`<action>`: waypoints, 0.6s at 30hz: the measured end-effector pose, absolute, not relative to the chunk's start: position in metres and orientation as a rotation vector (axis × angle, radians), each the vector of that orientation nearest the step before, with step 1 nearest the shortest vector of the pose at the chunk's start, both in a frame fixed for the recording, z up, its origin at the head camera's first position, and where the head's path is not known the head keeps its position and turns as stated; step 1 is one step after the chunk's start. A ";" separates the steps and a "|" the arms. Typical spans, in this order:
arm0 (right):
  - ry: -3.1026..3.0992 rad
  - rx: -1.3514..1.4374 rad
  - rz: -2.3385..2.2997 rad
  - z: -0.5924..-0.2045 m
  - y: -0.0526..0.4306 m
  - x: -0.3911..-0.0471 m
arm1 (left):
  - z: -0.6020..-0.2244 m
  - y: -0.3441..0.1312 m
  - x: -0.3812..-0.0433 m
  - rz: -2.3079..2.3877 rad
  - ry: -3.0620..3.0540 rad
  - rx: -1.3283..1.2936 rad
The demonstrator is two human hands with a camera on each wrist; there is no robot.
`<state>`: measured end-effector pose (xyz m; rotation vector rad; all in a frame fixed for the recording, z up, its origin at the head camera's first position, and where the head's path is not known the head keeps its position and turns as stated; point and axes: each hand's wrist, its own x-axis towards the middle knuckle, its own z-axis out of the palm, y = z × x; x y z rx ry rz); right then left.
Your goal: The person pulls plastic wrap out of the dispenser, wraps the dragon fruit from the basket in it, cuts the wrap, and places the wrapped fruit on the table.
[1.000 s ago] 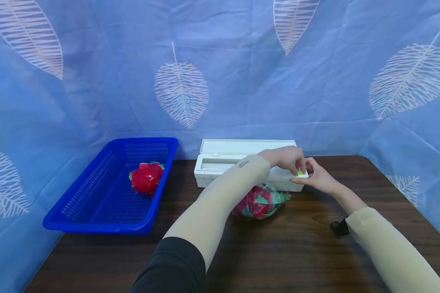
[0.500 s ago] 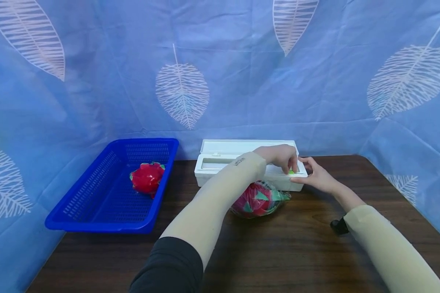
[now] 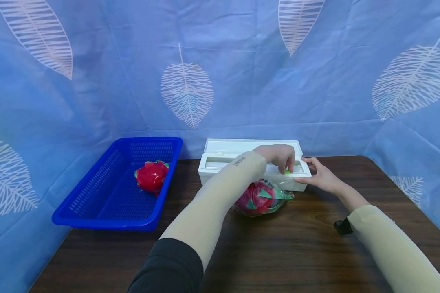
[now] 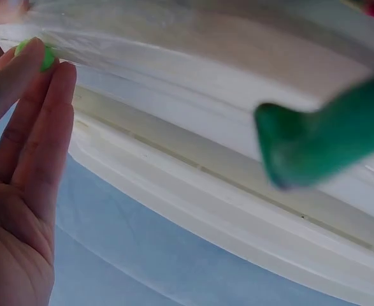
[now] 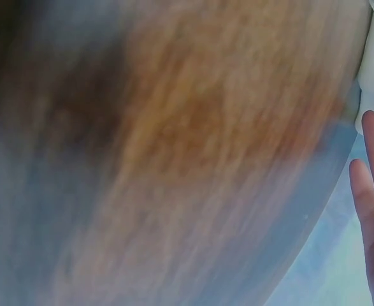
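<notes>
A white cling film dispenser [image 3: 212, 175] lies along the back of the table, its lid tipped back. My left hand [image 3: 278, 156] reaches across to its right part and pinches a small green slide-cutter knob [image 4: 41, 56] on the front rim. Around the dispenser's right end, my right hand [image 3: 322, 178] holds on with thumb in front and index finger behind. Just before the box lies a dragon fruit [image 3: 260, 199] in clear film, partly hidden by the left forearm; its green tip [image 4: 314, 140] shows blurred in the left wrist view.
A blue plastic basket [image 3: 106, 203] stands on the left of the dark wooden table [image 3: 297, 252], with one red dragon fruit [image 3: 151, 176] in it. Blue leaf-patterned cloth [image 3: 234, 89] hangs behind and at the sides.
My left hand has slid leftward along the dispenser's rim, and the green knob has moved with it from near the right end. The right hand keeps its hold on the end.
</notes>
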<state>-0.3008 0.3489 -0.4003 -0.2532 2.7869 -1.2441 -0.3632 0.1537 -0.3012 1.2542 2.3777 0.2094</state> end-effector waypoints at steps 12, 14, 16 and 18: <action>2.775 -0.233 -1.240 -0.398 0.348 -0.303 | -0.300 0.141 -0.367 0.194 2.395 1.251; 2.773 -0.228 -1.238 -0.399 0.348 -0.302 | -0.302 0.140 -0.368 0.198 2.394 1.259; 2.777 -0.225 -1.230 -0.400 0.348 -0.302 | -0.304 0.140 -0.368 0.204 2.389 1.266; 2.780 -0.219 -1.227 -0.401 0.349 -0.302 | -0.304 0.137 -0.368 0.209 2.386 1.266</action>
